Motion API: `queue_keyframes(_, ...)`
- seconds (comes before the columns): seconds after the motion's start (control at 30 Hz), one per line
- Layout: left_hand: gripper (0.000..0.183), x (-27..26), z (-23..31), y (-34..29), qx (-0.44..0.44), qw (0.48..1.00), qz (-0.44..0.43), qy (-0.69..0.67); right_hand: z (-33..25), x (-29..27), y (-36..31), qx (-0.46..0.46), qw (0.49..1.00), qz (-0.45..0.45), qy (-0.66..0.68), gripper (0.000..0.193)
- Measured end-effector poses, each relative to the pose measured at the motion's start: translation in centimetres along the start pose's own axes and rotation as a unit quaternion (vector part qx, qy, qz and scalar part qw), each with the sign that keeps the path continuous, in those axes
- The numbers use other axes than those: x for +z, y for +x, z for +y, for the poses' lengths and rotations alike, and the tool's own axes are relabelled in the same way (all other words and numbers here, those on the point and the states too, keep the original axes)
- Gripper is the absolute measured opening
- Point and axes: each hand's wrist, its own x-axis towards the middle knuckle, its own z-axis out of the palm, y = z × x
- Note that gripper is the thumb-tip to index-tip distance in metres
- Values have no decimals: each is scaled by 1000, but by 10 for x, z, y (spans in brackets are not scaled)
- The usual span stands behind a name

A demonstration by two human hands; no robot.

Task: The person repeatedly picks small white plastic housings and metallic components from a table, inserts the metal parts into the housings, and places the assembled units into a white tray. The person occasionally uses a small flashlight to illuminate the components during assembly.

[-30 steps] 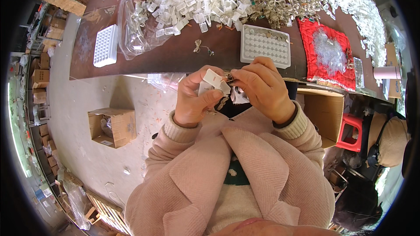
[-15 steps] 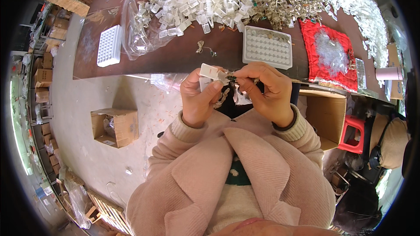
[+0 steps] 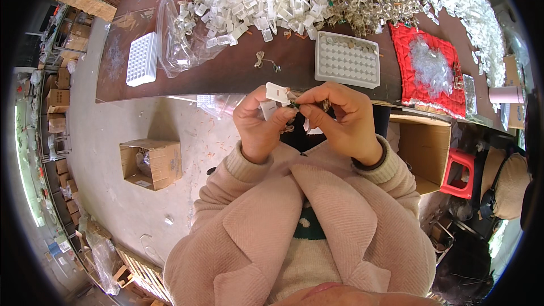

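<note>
Behind the raised hands, a dark brown table (image 3: 238,71) carries heaped white clips; the left hand (image 3: 259,127) pinches a small white plastic clip (image 3: 277,92) while the right hand (image 3: 340,122) pinches a thin metal piece (image 3: 296,102) against it, best aligned squarely before pressing.

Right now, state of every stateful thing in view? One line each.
left hand: closed on a small white plastic case, lid end up.
right hand: fingertips pinching a small dark part at the case.
white grid tray: flat on the table, top row partly filled.
second grid tray: flat at the table's left edge, contents unclear.
clear bag: open, white cases spilling out.
cardboard box: on the floor, open.
</note>
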Motion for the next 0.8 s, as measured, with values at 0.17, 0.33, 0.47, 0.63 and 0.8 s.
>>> queue_keyframes(0.17, 30, -3, -10, -2, 47, 998, 21, 26, 5, 2, -2, 6, 999, -1, 50, 18)
queue_keyframes(0.33, 30, 1, -12, -1, 65, 995, 28, 68, 9, 3, -2, -31, 999, 23, 12, 19)
queue_keyframes(0.47, 27, 9, -8, 0, 37, 998, 50, 28, 12, 15, -3, -41, 998, 50, -18, 26)
queue_keyframes(0.63, 21, 15, -9, -1, -5, 993, 79, -84, 16, 22, -2, -52, 994, 81, -48, 31)
queue_keyframes(0.8, 23, 12, -15, -3, 37, 996, 76, -12, 12, 19, -1, -30, 996, 78, 0, 27)
